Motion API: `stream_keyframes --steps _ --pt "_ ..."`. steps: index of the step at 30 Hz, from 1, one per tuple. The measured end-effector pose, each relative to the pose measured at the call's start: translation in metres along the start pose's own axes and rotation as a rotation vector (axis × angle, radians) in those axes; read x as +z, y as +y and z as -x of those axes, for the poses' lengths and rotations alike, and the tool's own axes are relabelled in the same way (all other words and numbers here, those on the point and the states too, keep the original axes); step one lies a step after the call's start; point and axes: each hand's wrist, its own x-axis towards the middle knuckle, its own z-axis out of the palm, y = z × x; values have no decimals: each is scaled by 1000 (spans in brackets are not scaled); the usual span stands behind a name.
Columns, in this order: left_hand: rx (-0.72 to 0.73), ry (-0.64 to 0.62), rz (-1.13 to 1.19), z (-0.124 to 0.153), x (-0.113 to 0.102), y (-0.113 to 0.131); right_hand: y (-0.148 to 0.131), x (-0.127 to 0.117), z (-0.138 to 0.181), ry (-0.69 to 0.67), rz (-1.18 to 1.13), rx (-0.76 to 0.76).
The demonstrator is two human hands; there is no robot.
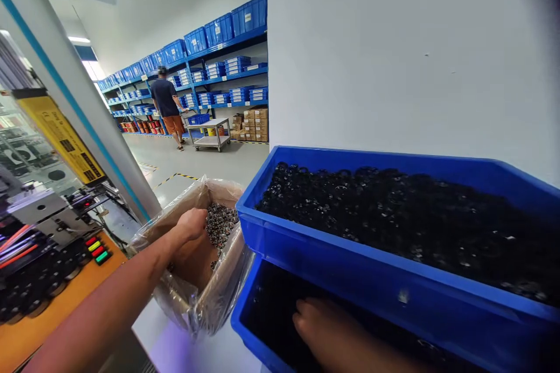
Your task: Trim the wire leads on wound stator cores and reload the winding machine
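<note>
My left hand (193,224) reaches into a cardboard box (164,227) lined with clear plastic. Its fingers are curled closed, and what they hold, if anything, is hidden. Beside it in the box lies a heap of small metallic parts (221,222). My right hand (317,323) is down inside the lower blue bin (251,341), somewhat blurred, with its fingers folded inward over the dark interior. Anything within that grasp cannot be made out. Above it, an upper blue bin (341,247) holds a large mass of small, shiny black parts (376,204).
To the left, an orange worktop (87,297) carries a machine, black round parts and coloured buttons (97,249). A pale post (83,81) rises beside it. Further off, a person (166,99) stands near a cart (212,125) and shelves of blue bins (219,29). A white wall (394,58) backs the bins.
</note>
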Motion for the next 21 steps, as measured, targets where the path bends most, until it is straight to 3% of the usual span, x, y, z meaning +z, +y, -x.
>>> stream_keyframes --steps 3,6,10,13,17,21 --pt "-50 -30 -27 40 -23 16 -7 -1 -2 -89 84 38" --pt "-93 22 19 108 -39 44 -14 -3 -9 -259 106 61" --pt "-259 193 377 208 -35 79 -18 -6 -15 -276 -13 81" --pt "-410 248 594 260 -26 93 -18 -10 -21 -222 -52 79" --pt "-474 291 765 293 -20 104 -24 -27 -41 -48 -125 80" --pt "-378 379 801 301 -18 118 -58 -47 -62 152 -271 -26"
